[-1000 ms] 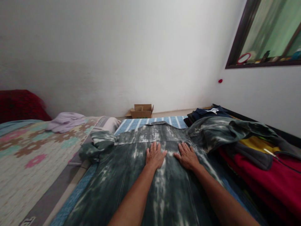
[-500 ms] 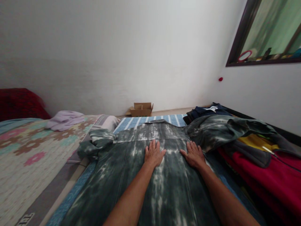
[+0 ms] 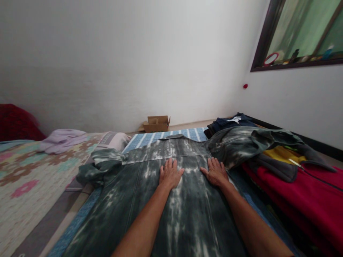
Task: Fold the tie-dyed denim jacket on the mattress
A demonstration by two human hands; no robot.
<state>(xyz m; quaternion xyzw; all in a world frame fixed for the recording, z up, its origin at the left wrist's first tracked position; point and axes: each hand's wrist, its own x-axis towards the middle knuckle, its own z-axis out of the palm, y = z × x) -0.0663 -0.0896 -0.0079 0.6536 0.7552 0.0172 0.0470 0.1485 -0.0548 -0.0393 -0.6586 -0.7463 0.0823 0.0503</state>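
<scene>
A dark green jacket (image 3: 150, 192) with whitish tie-dye streaks lies spread out, back side up, its collar at the far end. My left hand (image 3: 169, 174) rests flat on its upper back, just below the yoke seam, fingers spread. To the right, my right hand (image 3: 215, 172) lies flat on the same fabric near the right shoulder, thumb pointing inward. Both hands hold nothing. The left sleeve is bunched up beside the jacket, and the right sleeve stretches out over a heap of clothes.
Beneath the jacket is a blue striped sheet (image 3: 142, 140). On the left lie a floral quilt (image 3: 40, 192) and a lilac cloth (image 3: 63, 140). A red garment (image 3: 281, 182) and dark folded clothes (image 3: 227, 123) are piled at right. A cardboard box (image 3: 157, 125) stands by the wall.
The view has turned slightly to the right, so everything sits a little further left. Both hands stay flat on the jacket in about the same places.
</scene>
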